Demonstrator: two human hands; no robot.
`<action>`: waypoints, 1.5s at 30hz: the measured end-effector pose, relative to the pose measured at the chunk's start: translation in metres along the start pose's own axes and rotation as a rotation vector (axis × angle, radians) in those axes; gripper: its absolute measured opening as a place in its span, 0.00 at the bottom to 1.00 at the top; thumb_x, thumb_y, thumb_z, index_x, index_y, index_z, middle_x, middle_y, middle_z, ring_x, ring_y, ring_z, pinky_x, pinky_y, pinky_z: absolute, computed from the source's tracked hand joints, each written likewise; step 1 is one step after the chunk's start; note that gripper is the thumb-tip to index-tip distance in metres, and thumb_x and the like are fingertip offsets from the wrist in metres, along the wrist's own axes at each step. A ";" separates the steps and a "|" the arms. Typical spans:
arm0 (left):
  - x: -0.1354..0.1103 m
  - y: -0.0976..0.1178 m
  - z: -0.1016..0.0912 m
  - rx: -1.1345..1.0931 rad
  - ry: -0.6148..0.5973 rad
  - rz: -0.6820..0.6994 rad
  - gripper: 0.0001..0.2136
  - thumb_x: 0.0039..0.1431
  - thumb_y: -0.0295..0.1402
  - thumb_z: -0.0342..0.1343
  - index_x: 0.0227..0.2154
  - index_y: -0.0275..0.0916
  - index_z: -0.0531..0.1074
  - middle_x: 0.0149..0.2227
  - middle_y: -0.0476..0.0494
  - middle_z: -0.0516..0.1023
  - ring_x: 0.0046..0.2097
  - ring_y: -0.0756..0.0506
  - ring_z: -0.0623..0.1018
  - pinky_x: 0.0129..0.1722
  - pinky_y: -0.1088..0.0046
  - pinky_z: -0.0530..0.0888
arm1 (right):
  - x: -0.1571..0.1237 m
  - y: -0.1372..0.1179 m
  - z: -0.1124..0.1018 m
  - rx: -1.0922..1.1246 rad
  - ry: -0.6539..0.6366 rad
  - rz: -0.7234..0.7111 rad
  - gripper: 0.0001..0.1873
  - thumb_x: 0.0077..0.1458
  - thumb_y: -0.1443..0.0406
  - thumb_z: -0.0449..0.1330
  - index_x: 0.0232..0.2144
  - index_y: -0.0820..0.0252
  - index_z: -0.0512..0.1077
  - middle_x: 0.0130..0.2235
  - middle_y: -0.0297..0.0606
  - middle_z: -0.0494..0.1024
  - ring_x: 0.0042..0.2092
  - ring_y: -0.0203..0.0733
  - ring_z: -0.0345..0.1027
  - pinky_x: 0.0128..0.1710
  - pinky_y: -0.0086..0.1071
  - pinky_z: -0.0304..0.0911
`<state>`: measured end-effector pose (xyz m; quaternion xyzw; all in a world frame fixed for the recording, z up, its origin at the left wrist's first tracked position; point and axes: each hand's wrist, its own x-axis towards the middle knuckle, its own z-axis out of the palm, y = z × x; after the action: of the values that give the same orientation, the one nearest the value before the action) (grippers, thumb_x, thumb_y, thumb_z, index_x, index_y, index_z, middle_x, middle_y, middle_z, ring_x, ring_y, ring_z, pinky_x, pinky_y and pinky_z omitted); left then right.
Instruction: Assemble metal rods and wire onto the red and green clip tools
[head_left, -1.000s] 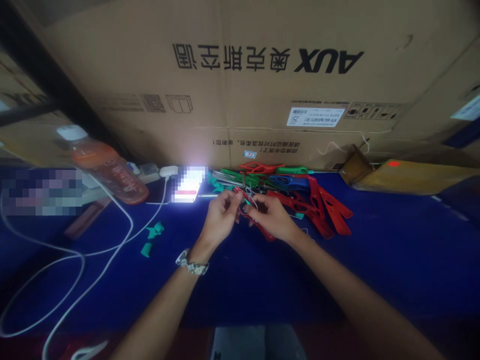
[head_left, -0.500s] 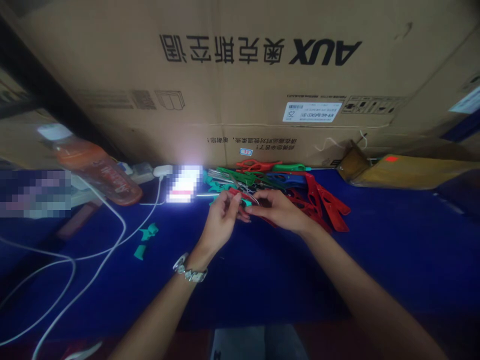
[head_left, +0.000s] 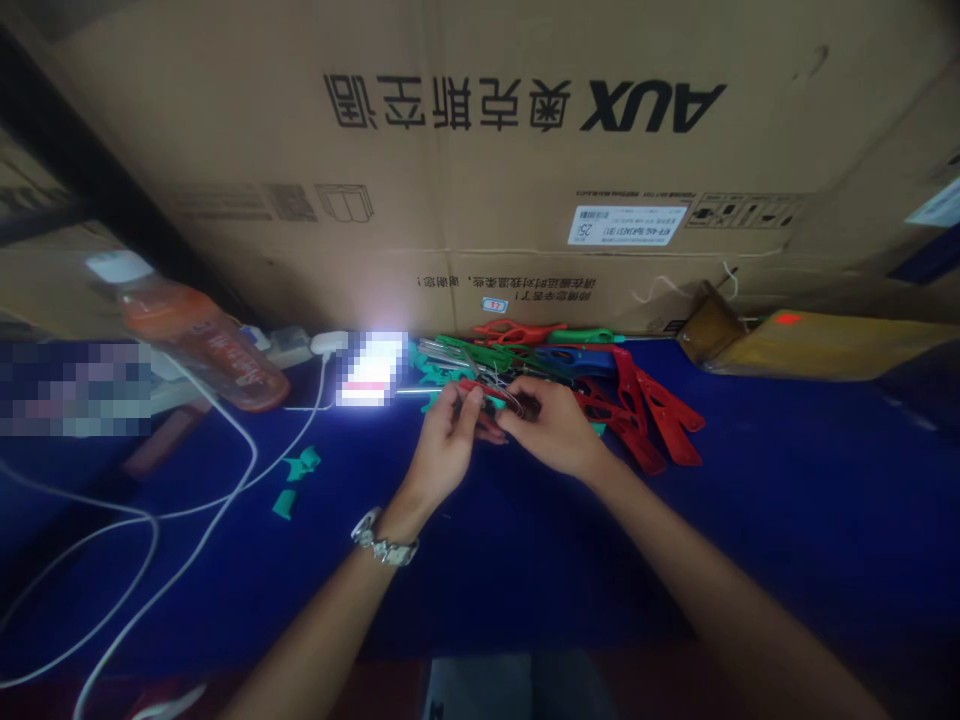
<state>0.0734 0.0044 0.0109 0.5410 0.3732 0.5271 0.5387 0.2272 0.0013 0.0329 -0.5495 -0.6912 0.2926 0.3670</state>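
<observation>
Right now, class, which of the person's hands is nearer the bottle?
Left. The left hand sits to the right of the bottle, pinching a red clip. The right hand, on the same clip, lies further right, beyond the left.

Red clip [head_left: 486,392] mostly hidden between left hand [head_left: 444,450] and right hand [head_left: 553,432], 2 pixelated patches [head_left: 75,388]

head-worn view, facing forward and down, close over blue table [head_left: 787,520]
</observation>
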 end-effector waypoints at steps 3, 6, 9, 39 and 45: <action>0.000 0.001 0.001 -0.012 0.032 -0.001 0.19 0.58 0.50 0.60 0.34 0.37 0.69 0.30 0.49 0.76 0.29 0.49 0.79 0.29 0.72 0.81 | -0.005 -0.002 0.003 -0.062 0.099 -0.016 0.07 0.48 0.63 0.60 0.33 0.55 0.70 0.29 0.30 0.75 0.29 0.38 0.66 0.32 0.32 0.58; 0.000 0.002 0.002 -0.052 0.055 -0.035 0.20 0.53 0.50 0.64 0.33 0.36 0.71 0.30 0.49 0.76 0.31 0.49 0.79 0.30 0.73 0.81 | -0.007 -0.003 0.006 -0.071 0.160 -0.034 0.15 0.48 0.62 0.62 0.40 0.54 0.66 0.33 0.32 0.76 0.32 0.41 0.70 0.34 0.34 0.62; 0.002 0.001 0.001 -0.095 0.070 -0.074 0.20 0.48 0.47 0.69 0.34 0.36 0.73 0.29 0.50 0.78 0.32 0.49 0.79 0.32 0.73 0.81 | -0.007 0.001 0.007 -0.043 0.172 -0.074 0.18 0.49 0.61 0.62 0.41 0.54 0.61 0.35 0.32 0.75 0.33 0.42 0.72 0.35 0.34 0.64; 0.005 0.000 -0.019 -0.138 0.052 -0.231 0.12 0.43 0.34 0.73 0.28 0.36 0.77 0.29 0.50 0.79 0.34 0.51 0.78 0.31 0.79 0.77 | -0.005 0.025 -0.025 0.344 -0.228 -0.026 0.16 0.58 0.54 0.63 0.39 0.61 0.75 0.30 0.34 0.76 0.25 0.31 0.63 0.24 0.27 0.60; 0.005 -0.002 -0.018 -0.092 0.049 -0.207 0.11 0.45 0.37 0.72 0.27 0.37 0.79 0.28 0.50 0.78 0.34 0.51 0.77 0.30 0.78 0.77 | -0.005 0.024 -0.024 0.357 -0.240 -0.074 0.12 0.58 0.59 0.63 0.41 0.61 0.75 0.31 0.33 0.74 0.28 0.32 0.64 0.30 0.29 0.61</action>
<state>0.0570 0.0131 0.0069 0.4613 0.4153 0.4984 0.6052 0.2605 0.0016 0.0257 -0.4115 -0.6868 0.4598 0.3840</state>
